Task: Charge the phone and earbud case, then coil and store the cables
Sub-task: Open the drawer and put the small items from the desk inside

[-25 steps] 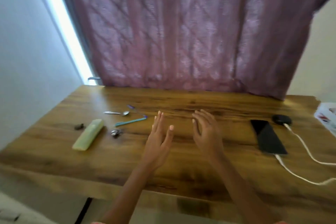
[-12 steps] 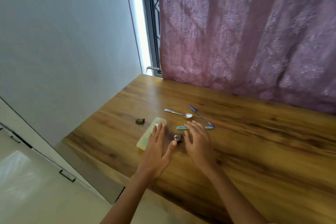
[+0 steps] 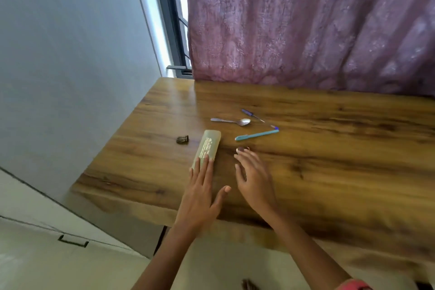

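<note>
A pale green oblong case (image 3: 208, 145) lies on the wooden table (image 3: 329, 148) near its left end. My left hand (image 3: 200, 193) is flat with straight fingers, its fingertips over the case's near end. My right hand (image 3: 255, 179) hovers beside it, fingers relaxed and spread, fingertips at a small round metallic thing (image 3: 242, 149) that is mostly hidden. The phone, the earbud case and the white cables are out of view.
A spoon (image 3: 231, 121), a teal pen (image 3: 256, 135) and a purple pen (image 3: 257, 118) lie beyond my hands. A small dark object (image 3: 182, 140) sits left of the green case. A purple curtain (image 3: 306, 23) hangs behind the table; a white wall stands at left.
My view swung left, away from the phone, dark puck and white cables, which left the frame. Both hands moved left to the green case and the small metallic thing.
</note>
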The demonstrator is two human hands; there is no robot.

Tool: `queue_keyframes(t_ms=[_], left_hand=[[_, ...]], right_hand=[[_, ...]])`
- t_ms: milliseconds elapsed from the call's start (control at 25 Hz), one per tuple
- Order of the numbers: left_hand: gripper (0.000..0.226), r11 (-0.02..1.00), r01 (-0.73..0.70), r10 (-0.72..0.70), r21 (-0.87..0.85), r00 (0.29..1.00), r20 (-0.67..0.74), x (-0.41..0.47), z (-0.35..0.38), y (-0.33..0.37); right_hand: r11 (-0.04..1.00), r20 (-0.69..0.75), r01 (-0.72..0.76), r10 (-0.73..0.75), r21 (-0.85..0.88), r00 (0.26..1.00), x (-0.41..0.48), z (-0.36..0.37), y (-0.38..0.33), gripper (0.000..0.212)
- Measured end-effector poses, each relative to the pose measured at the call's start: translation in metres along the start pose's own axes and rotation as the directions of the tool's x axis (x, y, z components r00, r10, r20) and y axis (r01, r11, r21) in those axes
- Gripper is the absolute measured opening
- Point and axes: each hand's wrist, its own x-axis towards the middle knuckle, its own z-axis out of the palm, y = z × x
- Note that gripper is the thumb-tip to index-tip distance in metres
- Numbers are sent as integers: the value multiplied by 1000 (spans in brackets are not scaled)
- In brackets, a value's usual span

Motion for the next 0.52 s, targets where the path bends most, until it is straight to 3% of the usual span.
queue_keyframes(t_ms=[120,200,280,360,400,440,480,520], left_hand=[[88,997,-56,56,55,998,14,-39,2,-17],[87,996,-84,84,-8,996,6,-67,4,-27],[72,953,-33,-4,-301,993,-122,-91,6,-31],[40,767,58,-254,-639,942,-220,-112,9,-25],[32,590,145,-407,-794,903,-137,-118,12,-23],[35,327,243,-532,-913,846,35,-119,17,-23],[47,8,324,-584,-946,769,259,-118,24,-26],[62,-295,352,-565,-888,685,460,-118,32,-29]], right_hand=[[994,4,-107,107,-16,994,-44,-8,-26,27],[986,-27,-151,150,-66,988,-74,-11,-43,26],[981,-52,-194,193,-20,980,-106,-12,-58,28],[932,-71,-309,327,190,942,-138,-11,-75,31],[824,-48,-431,479,367,876,-152,-11,-84,30],[595,42,-557,661,579,749,-160,-9,-90,29],[240,208,-617,799,750,564,-165,-4,-92,34],[-137,412,-578,830,804,376,-169,5,-88,45]])
